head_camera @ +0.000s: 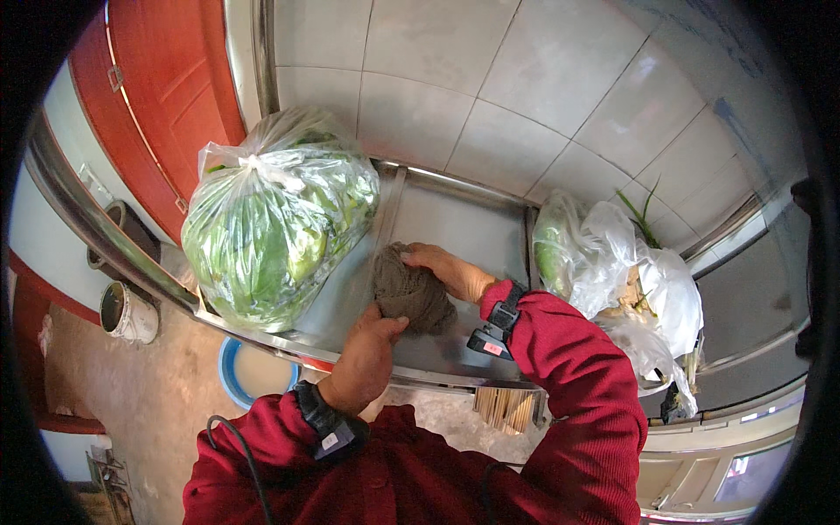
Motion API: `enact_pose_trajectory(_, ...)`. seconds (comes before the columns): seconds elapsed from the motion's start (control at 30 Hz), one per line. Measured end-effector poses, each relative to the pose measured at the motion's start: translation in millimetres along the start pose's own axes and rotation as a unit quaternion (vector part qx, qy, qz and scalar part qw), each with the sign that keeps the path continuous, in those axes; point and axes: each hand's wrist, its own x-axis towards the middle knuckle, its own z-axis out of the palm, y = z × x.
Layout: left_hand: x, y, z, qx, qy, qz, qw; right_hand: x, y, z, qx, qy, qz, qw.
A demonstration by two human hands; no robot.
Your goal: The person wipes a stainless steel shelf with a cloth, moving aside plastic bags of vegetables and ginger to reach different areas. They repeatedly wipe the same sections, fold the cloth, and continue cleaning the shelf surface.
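Note:
A bunched brown-grey cloth is gripped between both of my hands, over a metal counter with a raised rim. My left hand holds its near left side, thumb on top. At its upper right, my right hand has its fingers over the folds. Just left of the cloth stands a large tied clear plastic bag packed with green leafy vegetables. Each of my wrists carries a strapped dark device over a red sleeve.
Plastic bags with produce lie to the right. A tiled wall rises behind the counter. On the floor at left are a blue basin holding cloudy liquid and a white bucket. A red door stands at upper left.

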Motion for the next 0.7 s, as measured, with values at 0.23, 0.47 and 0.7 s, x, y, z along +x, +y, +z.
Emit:
enact_pose_trajectory(0.23,-2.6,-10.8,0.3,0.008,0.009,0.034,0.999,-29.8,-55.6,25.6,0.059,-0.010,0.109,0.992)
enact_pose_trajectory(0.47,-28.5,-18.4,14.6,0.060,-0.051,0.082,0.993,-60.1,-58.7,21.2,0.032,0.146,0.084,0.985)
enact_pose_trajectory(0.7,-46.1,-22.2,27.4,0.149,-0.258,0.053,0.953,-215.2,-65.6,58.4,0.140,0.287,-0.110,0.941)
